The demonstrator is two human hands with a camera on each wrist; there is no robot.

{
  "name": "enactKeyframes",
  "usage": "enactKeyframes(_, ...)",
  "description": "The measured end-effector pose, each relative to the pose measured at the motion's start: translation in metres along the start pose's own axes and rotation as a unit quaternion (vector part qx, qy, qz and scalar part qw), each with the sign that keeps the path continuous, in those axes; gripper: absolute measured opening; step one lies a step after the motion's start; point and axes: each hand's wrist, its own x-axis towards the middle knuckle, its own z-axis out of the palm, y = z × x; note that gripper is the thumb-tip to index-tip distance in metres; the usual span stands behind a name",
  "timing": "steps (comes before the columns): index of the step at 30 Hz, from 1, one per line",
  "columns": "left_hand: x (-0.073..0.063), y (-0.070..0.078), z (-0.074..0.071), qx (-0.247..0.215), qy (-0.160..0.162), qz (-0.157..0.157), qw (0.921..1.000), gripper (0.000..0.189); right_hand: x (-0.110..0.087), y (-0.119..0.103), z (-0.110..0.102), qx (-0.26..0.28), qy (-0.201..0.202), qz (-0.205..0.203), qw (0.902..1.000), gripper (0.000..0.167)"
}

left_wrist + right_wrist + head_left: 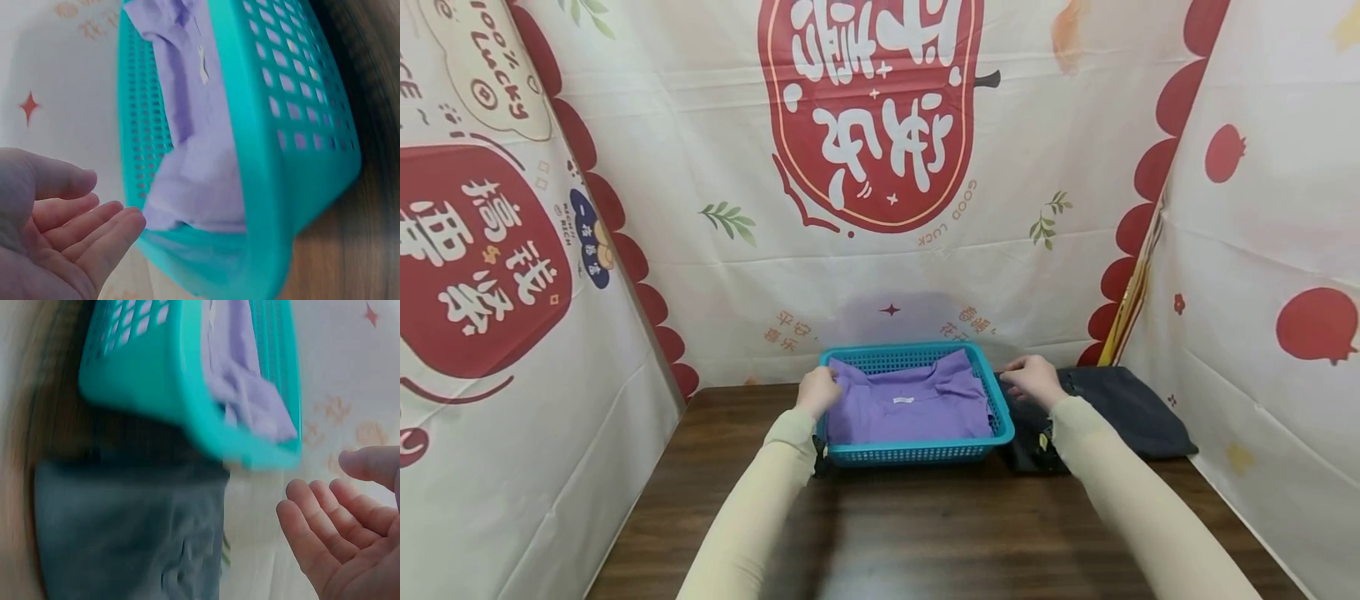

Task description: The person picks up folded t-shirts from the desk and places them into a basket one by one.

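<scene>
A purple folded garment [917,421] with a small white label lies inside a teal plastic basket [917,454] at the back of the table. Beside the basket's left end is my left hand [818,392]; in the left wrist view its fingers [103,247] are loosely bent, held near the rim with nothing in them. Off the basket's right end, my right hand [1033,382] hovers above a dark folded cloth [1123,412]. The right wrist view shows that hand with relaxed fingers [325,531] and a gap between them and the rim.
The brown wooden table [917,533] stretches in front of the basket. A printed white cloth backdrop [880,283] hangs close behind it, and similar cloth walls flank the left and right sides. The dark cloth lies right of the basket, near the right wall.
</scene>
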Motion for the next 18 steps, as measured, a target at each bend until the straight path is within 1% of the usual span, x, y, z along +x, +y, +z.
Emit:
enactKeyframes(2,-0.002,0.008,0.004,-0.009,0.006,0.019,0.9998,0.034,-0.003,0.014,-0.014,-0.008,0.006,-0.001,0.9999,0.041)
enactKeyframes(4,-0.006,0.018,0.009,-0.028,0.003,0.043,0.9987,0.033,-0.008,0.029,-0.029,-0.011,0.010,0.003,0.9999,0.044)
enactKeyframes(6,-0.010,0.031,0.018,-0.045,-0.005,0.074,0.9962,0.034,-0.013,0.045,-0.044,-0.012,0.020,0.004,0.9997,0.047)
enactKeyframes(7,-0.013,0.038,0.024,-0.048,-0.009,0.097,0.9941,0.035,-0.015,0.054,-0.051,-0.013,0.025,0.009,0.9996,0.049)
enactKeyframes(10,-0.023,0.060,0.045,-0.051,-0.031,0.165,0.9844,0.038,-0.024,0.080,-0.071,-0.014,0.049,0.024,0.9984,0.052)
enactKeyframes(13,-0.038,0.083,0.071,-0.044,-0.044,0.229,0.9714,0.038,-0.035,0.105,-0.088,-0.017,0.070,0.046,0.9964,0.055)
enactKeyframes(14,-0.045,0.091,0.079,-0.047,-0.052,0.245,0.9669,0.037,-0.038,0.112,-0.093,-0.016,0.073,0.052,0.9959,0.056)
enactKeyframes(16,-0.059,0.106,0.096,-0.060,-0.064,0.265,0.9603,0.035,-0.045,0.128,-0.103,-0.012,0.071,0.061,0.9955,0.059)
enactKeyframes(18,-0.074,0.117,0.113,-0.083,-0.083,0.277,0.9536,0.033,-0.051,0.144,-0.109,-0.008,0.067,0.074,0.9950,0.063)
